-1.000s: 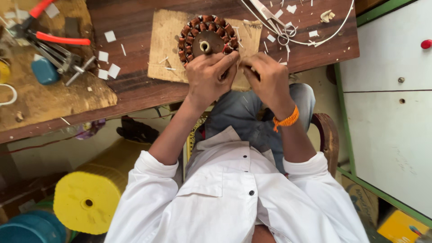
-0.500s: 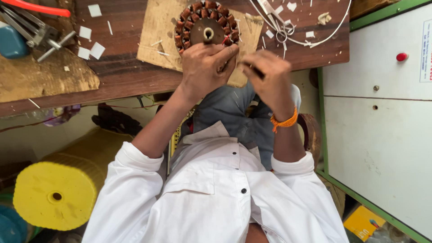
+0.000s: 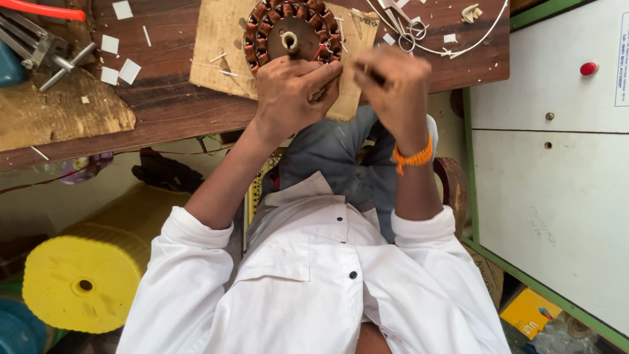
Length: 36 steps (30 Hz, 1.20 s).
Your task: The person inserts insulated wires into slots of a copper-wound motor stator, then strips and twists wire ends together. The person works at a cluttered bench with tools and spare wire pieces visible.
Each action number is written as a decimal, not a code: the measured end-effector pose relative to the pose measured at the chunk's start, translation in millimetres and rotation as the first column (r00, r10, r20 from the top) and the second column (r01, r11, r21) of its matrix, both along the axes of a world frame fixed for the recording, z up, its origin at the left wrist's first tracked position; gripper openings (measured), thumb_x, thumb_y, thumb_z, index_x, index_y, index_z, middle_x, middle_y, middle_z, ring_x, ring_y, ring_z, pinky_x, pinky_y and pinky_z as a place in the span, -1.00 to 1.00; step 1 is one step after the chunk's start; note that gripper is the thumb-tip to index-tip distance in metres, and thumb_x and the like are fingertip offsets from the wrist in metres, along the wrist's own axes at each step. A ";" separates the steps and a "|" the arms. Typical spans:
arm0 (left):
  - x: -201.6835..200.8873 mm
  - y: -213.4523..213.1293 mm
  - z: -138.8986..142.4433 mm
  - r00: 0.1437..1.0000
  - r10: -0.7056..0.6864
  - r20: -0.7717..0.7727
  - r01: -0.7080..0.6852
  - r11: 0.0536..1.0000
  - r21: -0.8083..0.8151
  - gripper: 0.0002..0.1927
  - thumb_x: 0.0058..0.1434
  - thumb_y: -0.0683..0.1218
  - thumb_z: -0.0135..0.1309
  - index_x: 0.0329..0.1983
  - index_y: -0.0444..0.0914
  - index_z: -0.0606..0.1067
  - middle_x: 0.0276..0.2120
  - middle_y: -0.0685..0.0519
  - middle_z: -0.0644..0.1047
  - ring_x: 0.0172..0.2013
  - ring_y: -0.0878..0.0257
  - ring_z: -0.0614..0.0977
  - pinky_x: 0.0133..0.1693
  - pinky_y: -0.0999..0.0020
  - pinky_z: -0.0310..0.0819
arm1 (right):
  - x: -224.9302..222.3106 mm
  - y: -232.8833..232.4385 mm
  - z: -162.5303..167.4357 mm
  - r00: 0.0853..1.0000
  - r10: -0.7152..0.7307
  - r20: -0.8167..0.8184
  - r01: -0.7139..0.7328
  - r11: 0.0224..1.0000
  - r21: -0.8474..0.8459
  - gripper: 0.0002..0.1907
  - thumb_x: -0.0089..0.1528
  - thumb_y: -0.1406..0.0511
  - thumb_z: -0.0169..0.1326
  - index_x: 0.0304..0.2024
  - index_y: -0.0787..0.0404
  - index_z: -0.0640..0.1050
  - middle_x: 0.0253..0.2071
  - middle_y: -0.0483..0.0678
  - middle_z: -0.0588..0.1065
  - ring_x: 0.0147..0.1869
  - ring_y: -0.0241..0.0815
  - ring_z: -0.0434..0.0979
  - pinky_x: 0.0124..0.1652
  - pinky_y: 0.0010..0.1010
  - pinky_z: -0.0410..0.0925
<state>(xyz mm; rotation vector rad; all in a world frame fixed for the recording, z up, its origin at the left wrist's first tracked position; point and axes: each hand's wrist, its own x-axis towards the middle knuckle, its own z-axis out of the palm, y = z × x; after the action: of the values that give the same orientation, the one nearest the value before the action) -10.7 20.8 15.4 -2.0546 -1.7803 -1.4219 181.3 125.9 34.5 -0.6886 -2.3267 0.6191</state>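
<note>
Wooden bench (image 3: 164,111): wound stator (image 3: 291,29) under left grip (image 3: 291,92), pinching; right grip (image 3: 393,82) closed beside.

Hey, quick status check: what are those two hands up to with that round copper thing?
Left hand gripping near edge of copper-wound stator. Right hand pinched shut on a small dark tool beside it. Stator rests on cardboard sheet; scissors lie clear.

A round metal ring wound with copper wire coils (image 3: 291,29) lies flat on a brown card on the worktop. It has a hole in the middle. Its near edge sits right under the left grip (image 3: 291,92).
</note>
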 end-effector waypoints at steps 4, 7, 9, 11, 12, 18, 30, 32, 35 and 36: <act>-3.0 0.8 -0.5 1.000 -0.019 0.019 0.019 1.000 0.024 -0.75 0.18 -0.11 0.34 -0.05 -0.14 0.68 -0.32 0.13 0.68 -0.38 0.28 0.66 -0.27 0.34 0.47 | -13.0 4.2 -7.0 0.998 -0.027 -0.059 0.025 0.999 -0.041 -0.85 0.45 0.26 0.21 -0.08 0.22 0.68 -0.17 -0.01 0.65 -0.24 -0.26 0.69 -0.27 -0.47 0.54; -3.7 1.5 -2.6 1.000 -0.026 0.008 0.026 0.999 0.030 -0.76 0.20 -0.08 0.35 -0.06 -0.15 0.68 -0.33 0.13 0.68 -0.38 0.28 0.67 -0.28 0.35 0.46 | -3.7 -7.3 -6.8 0.993 0.118 -0.011 -0.118 0.991 -0.068 -0.82 0.41 0.23 0.24 -0.16 0.21 0.68 -0.21 0.01 0.65 -0.25 -0.22 0.66 -0.30 -0.46 0.50; -3.9 1.9 -5.1 0.999 -0.034 -0.006 0.034 0.999 0.033 -0.77 0.20 -0.08 0.35 -0.07 -0.14 0.68 -0.34 0.12 0.68 -0.39 0.28 0.67 -0.28 0.35 0.46 | 2.6 -7.4 -4.0 0.999 0.050 0.011 -0.049 0.995 -0.083 -0.83 0.37 0.23 0.26 -0.20 0.21 0.71 -0.30 0.00 0.65 -0.34 -0.22 0.63 -0.37 -0.45 0.45; -4.7 1.3 -7.2 0.999 -0.031 -0.019 0.032 0.999 0.027 -0.78 0.19 -0.12 0.33 -0.08 -0.13 0.70 -0.34 0.11 0.69 -0.40 0.28 0.66 -0.29 0.36 0.47 | 2.7 -3.7 -1.4 1.000 -0.005 -0.005 0.005 0.996 -0.088 -0.82 0.37 0.24 0.28 -0.19 0.24 0.71 -0.30 0.01 0.65 -0.33 -0.21 0.63 -0.34 -0.42 0.44; -4.9 0.8 -7.8 1.000 -0.028 -0.010 0.029 0.999 0.030 -0.79 0.19 -0.12 0.33 -0.09 -0.13 0.70 -0.33 0.11 0.69 -0.40 0.27 0.66 -0.29 0.35 0.47 | -0.6 -1.1 -0.5 0.999 -0.029 -0.038 0.025 0.997 -0.078 -0.81 0.38 0.24 0.28 -0.16 0.28 0.69 -0.27 0.03 0.64 -0.27 -0.20 0.65 -0.28 -0.40 0.45; -6.9 3.2 -8.6 0.999 -0.045 0.000 0.045 0.998 0.047 -0.78 0.23 -0.10 0.32 -0.05 -0.13 0.68 -0.31 0.11 0.68 -0.38 0.30 0.67 -0.26 0.36 0.48 | -10.5 -15.9 8.1 0.999 0.026 -0.023 -0.028 0.996 -0.080 -0.82 0.31 0.28 0.30 -0.13 0.26 0.69 -0.21 0.02 0.65 -0.21 -0.22 0.68 -0.20 -0.42 0.50; -8.0 1.6 -6.9 0.999 -0.051 -0.009 0.052 0.997 0.060 -0.78 0.20 -0.14 0.33 -0.07 -0.14 0.66 -0.35 0.12 0.67 -0.37 0.27 0.66 -0.26 0.34 0.48 | -5.0 -13.3 7.5 0.997 0.081 0.002 -0.081 0.995 -0.059 -0.92 0.33 0.34 0.28 -0.17 0.23 0.70 -0.23 0.00 0.66 -0.26 -0.24 0.67 -0.25 -0.46 0.51; -8.6 0.7 -7.5 0.997 -0.069 -0.018 0.069 0.997 0.034 -0.77 0.19 -0.16 0.32 -0.07 -0.14 0.68 -0.36 0.11 0.67 -0.41 0.29 0.63 -0.30 0.36 0.46 | -2.4 -11.6 9.4 0.999 0.038 0.006 -0.038 0.997 -0.061 -0.93 0.33 0.34 0.29 -0.18 0.24 0.71 -0.25 0.00 0.66 -0.28 -0.25 0.66 -0.28 -0.46 0.49; -8.4 0.1 -7.8 0.998 -0.048 -0.045 0.049 0.999 0.021 -0.76 0.14 -0.16 0.32 -0.10 -0.15 0.69 -0.37 0.11 0.68 -0.42 0.25 0.63 -0.31 0.34 0.45 | -16.0 7.5 7.4 0.998 0.004 -0.069 -0.006 0.999 -0.033 -0.92 0.34 0.35 0.30 -0.16 0.26 0.71 -0.23 0.01 0.66 -0.25 -0.24 0.66 -0.24 -0.44 0.47; -8.3 0.8 -7.6 0.998 -0.053 -0.043 0.054 0.998 0.020 -0.76 0.15 -0.15 0.32 -0.09 -0.15 0.69 -0.37 0.12 0.67 -0.42 0.27 0.63 -0.31 0.34 0.46 | -22.4 11.8 4.5 0.995 0.026 -0.097 -0.028 0.999 -0.018 -0.91 0.35 0.35 0.31 -0.15 0.26 0.70 -0.22 0.01 0.66 -0.22 -0.24 0.66 -0.22 -0.44 0.48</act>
<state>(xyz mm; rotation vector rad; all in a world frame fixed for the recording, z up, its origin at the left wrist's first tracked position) -18.9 21.6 7.7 -2.1206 -1.6993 -1.3933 158.9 137.7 39.0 -0.6230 -2.2468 0.6727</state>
